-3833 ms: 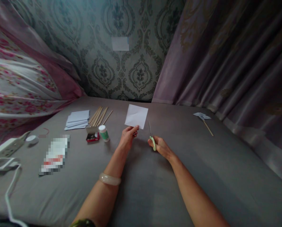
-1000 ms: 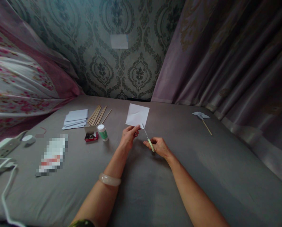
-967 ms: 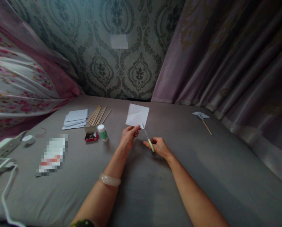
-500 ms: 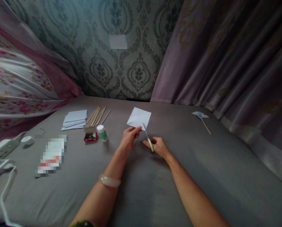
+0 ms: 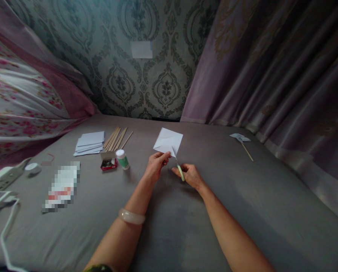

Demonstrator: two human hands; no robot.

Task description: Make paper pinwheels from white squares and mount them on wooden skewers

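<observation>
My left hand pinches the near corner of a white square of paper held above the grey bedsheet. My right hand is closed round small green-handled scissors. Their blades point up and reach the paper's lower edge close to my left fingers. A pale bangle sits on my left wrist.
To the left lie a stack of white paper squares, several wooden sticks, an open red box of pins, a small green-labelled bottle, a tape roll and a power strip. A paper pinwheel on a stick lies at right near curtains.
The paper has tilted flatter and shifted slightly right. The scissors swung from pointing away to meeting the paper's lower edge.
</observation>
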